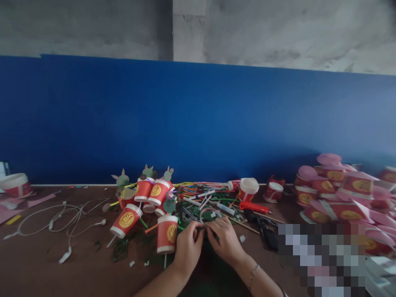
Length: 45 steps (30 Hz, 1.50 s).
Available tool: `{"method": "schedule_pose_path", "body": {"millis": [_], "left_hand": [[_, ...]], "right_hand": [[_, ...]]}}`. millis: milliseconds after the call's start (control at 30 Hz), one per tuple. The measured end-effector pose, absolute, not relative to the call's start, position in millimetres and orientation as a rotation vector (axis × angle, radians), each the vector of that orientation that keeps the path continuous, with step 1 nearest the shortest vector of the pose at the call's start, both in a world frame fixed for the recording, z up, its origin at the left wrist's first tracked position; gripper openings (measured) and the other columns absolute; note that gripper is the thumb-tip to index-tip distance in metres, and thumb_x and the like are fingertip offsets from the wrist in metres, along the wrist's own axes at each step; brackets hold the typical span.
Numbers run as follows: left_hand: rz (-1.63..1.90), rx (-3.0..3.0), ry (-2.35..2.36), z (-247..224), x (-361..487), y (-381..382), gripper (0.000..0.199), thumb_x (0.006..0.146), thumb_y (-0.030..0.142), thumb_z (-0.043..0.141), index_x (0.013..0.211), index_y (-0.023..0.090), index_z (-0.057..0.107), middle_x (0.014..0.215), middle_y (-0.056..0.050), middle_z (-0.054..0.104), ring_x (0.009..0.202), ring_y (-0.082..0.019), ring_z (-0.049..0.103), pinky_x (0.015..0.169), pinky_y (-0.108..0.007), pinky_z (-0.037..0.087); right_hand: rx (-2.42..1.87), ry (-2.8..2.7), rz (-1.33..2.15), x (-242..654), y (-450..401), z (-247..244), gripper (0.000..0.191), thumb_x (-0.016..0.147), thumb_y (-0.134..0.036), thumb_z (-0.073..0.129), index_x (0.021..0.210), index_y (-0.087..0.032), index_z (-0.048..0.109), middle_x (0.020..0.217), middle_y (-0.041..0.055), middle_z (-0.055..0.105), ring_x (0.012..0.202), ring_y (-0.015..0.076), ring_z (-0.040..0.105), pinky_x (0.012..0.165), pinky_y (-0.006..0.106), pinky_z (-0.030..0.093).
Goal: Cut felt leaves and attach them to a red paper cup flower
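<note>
My left hand [189, 244] and my right hand [225, 239] meet at the table's front middle, fingertips pinched close together. Whatever lies between the fingers is too small and hidden to make out. Just beyond the fingertips a thin pale loop [201, 215] shows; I cannot tell whether it is held. Beside my left hand a red paper cup [167, 234] with a yellow emblem rests upside down on a white stick. Several similar cups [126, 220] with coloured arms and paper animal heads [123, 178] cluster to the left. Coloured pipe cleaners [185, 190] lie behind my hands.
A red-handled tool [254, 207] and black scissors-like handles [268, 235] lie to the right. An upright cup [248, 189] stands behind them. Pink-trimmed red cups [335, 198] pile up far right. White earphones [65, 255] spread over the left. A blue panel [198, 119] borders the back.
</note>
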<state>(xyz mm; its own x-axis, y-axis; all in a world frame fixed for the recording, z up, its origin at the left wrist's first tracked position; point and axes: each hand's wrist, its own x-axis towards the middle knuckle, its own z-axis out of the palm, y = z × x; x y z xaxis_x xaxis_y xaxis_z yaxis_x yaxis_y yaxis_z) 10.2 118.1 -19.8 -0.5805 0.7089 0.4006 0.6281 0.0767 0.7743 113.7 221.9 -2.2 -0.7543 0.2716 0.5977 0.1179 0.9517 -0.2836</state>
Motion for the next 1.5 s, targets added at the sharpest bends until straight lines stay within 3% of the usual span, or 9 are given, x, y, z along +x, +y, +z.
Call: {"method": "schedule_pose_path", "body": {"millis": [267, 633, 733, 867, 1067, 1133, 1300, 1500], "left_hand": [[1.634, 1.457, 2.132, -19, 10, 118, 0.013, 0.081, 0.018, 0.048, 0.076, 0.019, 0.059, 0.063, 0.0, 0.06, 0.055, -0.012, 0.055, 0.054, -0.02, 0.04], [1.822, 1.615, 1.989, -15, 11, 113, 0.012, 0.085, 0.017, 0.046, 0.083, 0.018, 0.058, 0.078, -0.004, 0.065, 0.072, -0.014, 0.061, 0.067, -0.021, 0.046], [1.866, 1.59, 1.986, -16, 12, 110, 0.011, 0.085, 0.018, 0.046, 0.082, 0.018, 0.057, 0.072, -0.002, 0.062, 0.065, -0.013, 0.059, 0.062, -0.02, 0.046], [1.893, 1.501, 2.013, -18, 12, 110, 0.011, 0.085, 0.022, 0.046, 0.083, 0.017, 0.056, 0.071, -0.002, 0.061, 0.063, -0.013, 0.058, 0.06, -0.02, 0.045], [1.787, 1.433, 2.051, -17, 12, 111, 0.017, 0.085, 0.028, 0.048, 0.089, 0.017, 0.061, 0.068, -0.002, 0.061, 0.058, -0.013, 0.056, 0.055, -0.02, 0.045], [1.777, 1.406, 2.02, -16, 13, 111, 0.02, 0.086, 0.029, 0.046, 0.089, 0.017, 0.061, 0.071, -0.003, 0.063, 0.06, -0.014, 0.058, 0.055, -0.021, 0.045], [1.825, 1.36, 1.879, -12, 14, 112, 0.026, 0.09, 0.029, 0.037, 0.092, 0.017, 0.06, 0.091, -0.009, 0.065, 0.087, -0.019, 0.06, 0.078, -0.028, 0.045], [1.817, 1.243, 1.789, -8, 13, 115, 0.031, 0.091, 0.035, 0.033, 0.085, 0.017, 0.057, 0.083, -0.007, 0.062, 0.08, -0.019, 0.056, 0.074, -0.027, 0.044]], "right_hand": [[-0.264, -2.386, 0.401, 112, 221, -4, 0.018, 0.082, -0.014, 0.046, 0.076, -0.019, 0.063, 0.063, 0.0021, 0.06, 0.062, 0.0149, 0.052, 0.065, 0.029, 0.035], [-0.492, -2.087, 1.24, 101, 214, -7, 0.036, 0.082, -0.034, 0.048, 0.054, -0.014, 0.059, 0.051, -0.0006, 0.052, 0.051, 0.0111, 0.045, 0.049, 0.021, 0.034], [-0.51, -2.124, 1.01, 104, 219, -6, 0.033, 0.082, -0.034, 0.047, 0.06, -0.015, 0.063, 0.055, 0.0007, 0.057, 0.054, 0.0128, 0.049, 0.054, 0.023, 0.037], [-0.586, -2.293, 0.401, 114, 237, -2, 0.025, 0.084, -0.023, 0.045, 0.071, -0.019, 0.066, 0.066, 0.0033, 0.063, 0.067, 0.016, 0.055, 0.07, 0.028, 0.038], [-0.889, -2.55, -0.117, 120, 253, -9, 0.018, 0.077, -0.014, 0.052, 0.067, -0.022, 0.065, 0.078, 0.0055, 0.063, 0.084, 0.0213, 0.054, 0.075, 0.032, 0.033], [-0.943, -2.539, -0.137, 119, 250, -12, 0.015, 0.075, -0.012, 0.053, 0.071, -0.021, 0.065, 0.081, 0.0068, 0.063, 0.086, 0.0235, 0.053, 0.076, 0.035, 0.032], [-0.64, -2.4, 0.116, 115, 235, -8, 0.026, 0.075, -0.01, 0.051, 0.098, -0.022, 0.059, 0.096, 0.0077, 0.061, 0.094, 0.0241, 0.05, 0.082, 0.038, 0.033], [-0.339, -2.291, 0.552, 112, 219, 1, 0.017, 0.074, -0.01, 0.049, 0.087, -0.02, 0.053, 0.087, 0.0044, 0.058, 0.086, 0.0204, 0.052, 0.079, 0.035, 0.039]]}}
